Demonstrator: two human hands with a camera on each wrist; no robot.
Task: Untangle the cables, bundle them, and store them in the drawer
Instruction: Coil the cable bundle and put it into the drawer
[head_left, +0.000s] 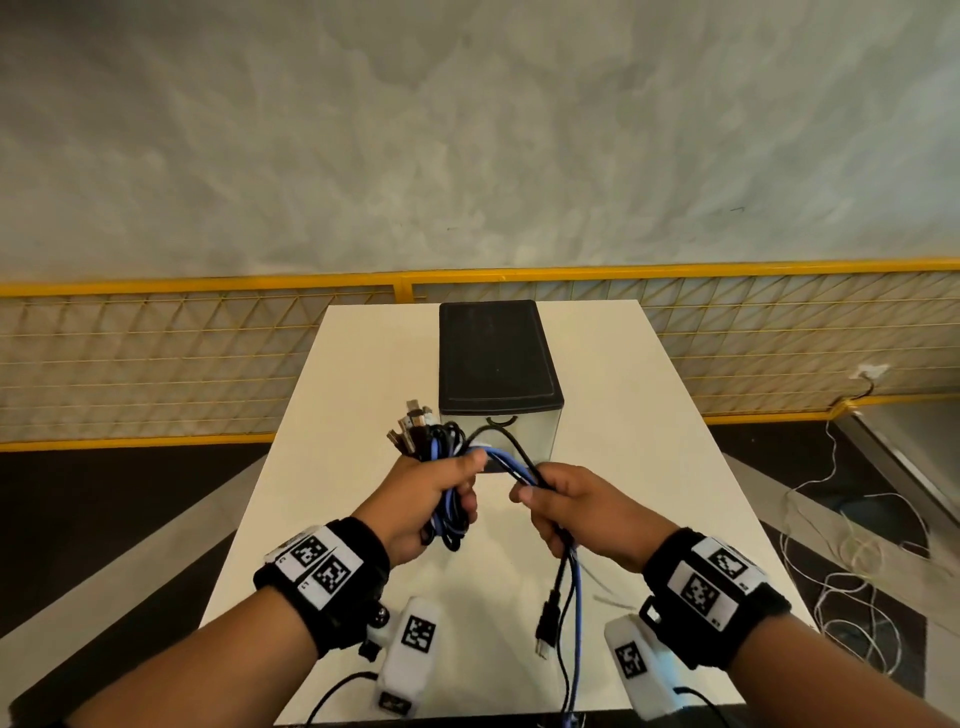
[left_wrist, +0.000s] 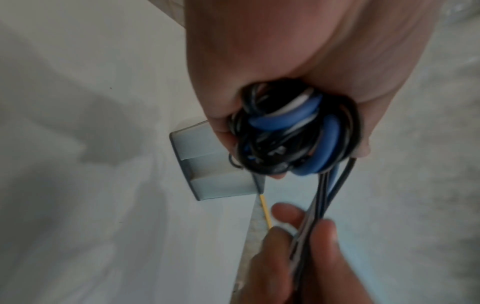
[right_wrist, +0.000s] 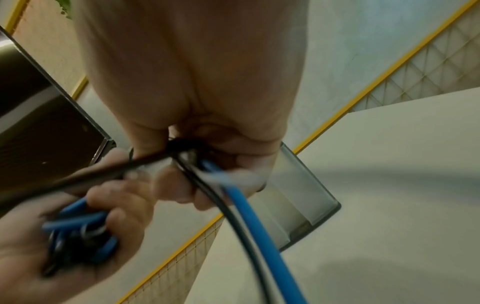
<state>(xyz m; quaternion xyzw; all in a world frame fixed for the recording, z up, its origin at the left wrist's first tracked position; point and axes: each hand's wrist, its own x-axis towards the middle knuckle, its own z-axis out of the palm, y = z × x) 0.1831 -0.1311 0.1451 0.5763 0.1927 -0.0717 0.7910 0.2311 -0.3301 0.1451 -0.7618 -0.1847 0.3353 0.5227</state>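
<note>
My left hand (head_left: 441, 493) grips a coiled bundle of black, blue and white cables (head_left: 439, 452) above the white table (head_left: 649, 467); several plug ends stick up from its top. The coil fills the fist in the left wrist view, bundle (left_wrist: 293, 131). My right hand (head_left: 561, 504) grips the loose cable strands (head_left: 519, 462) that run out of the bundle. Their tails, blue and black (head_left: 569, 597), hang down toward the table's near edge; in the right wrist view the strands (right_wrist: 249, 216) pass through the curled fingers. A small drawer unit (head_left: 498, 358) with a black top stands just behind the hands, drawer front closed.
A yellow-framed mesh fence (head_left: 156, 353) runs behind the table, with a grey wall above. Thin white wires (head_left: 852, 561) lie tangled on the dark floor at the right. Wrist camera modules (head_left: 410, 649) hang under both forearms near the table's front edge.
</note>
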